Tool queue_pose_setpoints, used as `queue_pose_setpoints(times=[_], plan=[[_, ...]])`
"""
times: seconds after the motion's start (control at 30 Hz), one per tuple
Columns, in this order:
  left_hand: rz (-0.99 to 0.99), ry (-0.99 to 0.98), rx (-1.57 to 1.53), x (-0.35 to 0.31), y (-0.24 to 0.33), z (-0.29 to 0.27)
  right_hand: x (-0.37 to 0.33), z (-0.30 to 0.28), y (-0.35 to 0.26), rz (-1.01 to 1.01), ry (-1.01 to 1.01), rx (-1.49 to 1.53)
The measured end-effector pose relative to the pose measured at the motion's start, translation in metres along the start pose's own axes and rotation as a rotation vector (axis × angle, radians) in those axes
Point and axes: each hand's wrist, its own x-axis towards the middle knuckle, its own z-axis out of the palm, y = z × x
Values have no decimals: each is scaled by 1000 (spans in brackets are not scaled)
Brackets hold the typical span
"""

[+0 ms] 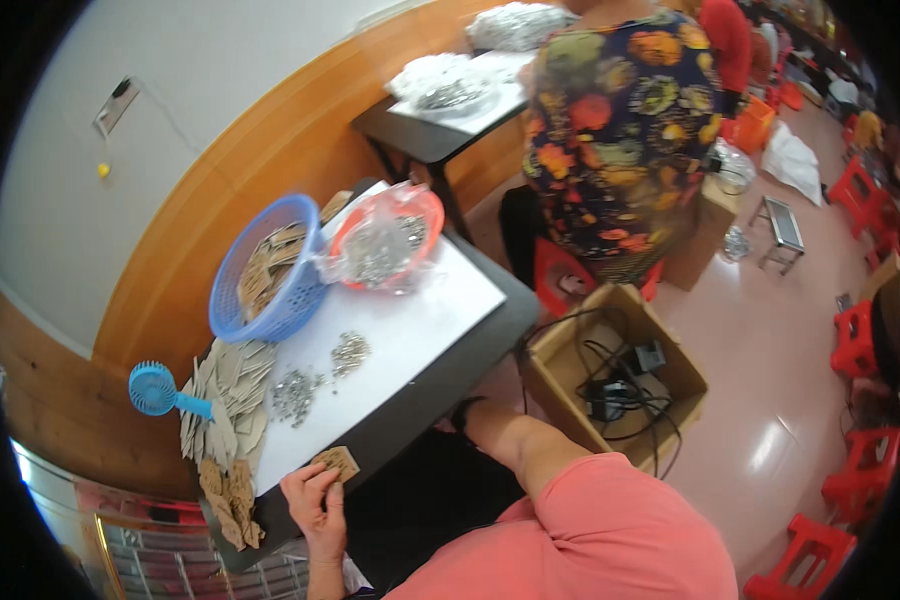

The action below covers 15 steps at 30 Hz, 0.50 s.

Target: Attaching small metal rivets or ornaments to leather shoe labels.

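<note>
At the near edge of the table, my left hand (pixel 316 503) has its fingers bent against a small brown cardboard piece (pixel 338 462), gripping its near side. My right forearm (pixel 510 436) reaches toward the table edge with a dark band at the wrist; the hand itself is hidden below the edge. On the white tabletop (pixel 410 330) lie a pile of small grey metal parts (pixel 295 396) and a smaller pile of paler, shiny parts (pixel 350 353). Beside them, grey-brown card pieces (pixel 228 385) are stacked, with crumpled brown pieces (pixel 228 500) nearer me.
A blue basket (pixel 305 290) of brown cardboard and a red bowl (pixel 432 215) lined with plastic stand farther back. A blue handheld fan (pixel 153 388) is at the left. Right of the table sits a cardboard box (pixel 675 405) with cables. A person in a floral top (pixel 620 130) sits ahead.
</note>
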Motion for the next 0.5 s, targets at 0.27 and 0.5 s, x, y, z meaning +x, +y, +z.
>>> queue_pose_setpoints(times=[0.27, 0.5], plan=[[139, -53, -114, 28, 23, 19, 5, -38, 134, -491, 301, -472], [85, 18, -86, 0, -1, 7, -38, -52, -59, 722, 440, 635]])
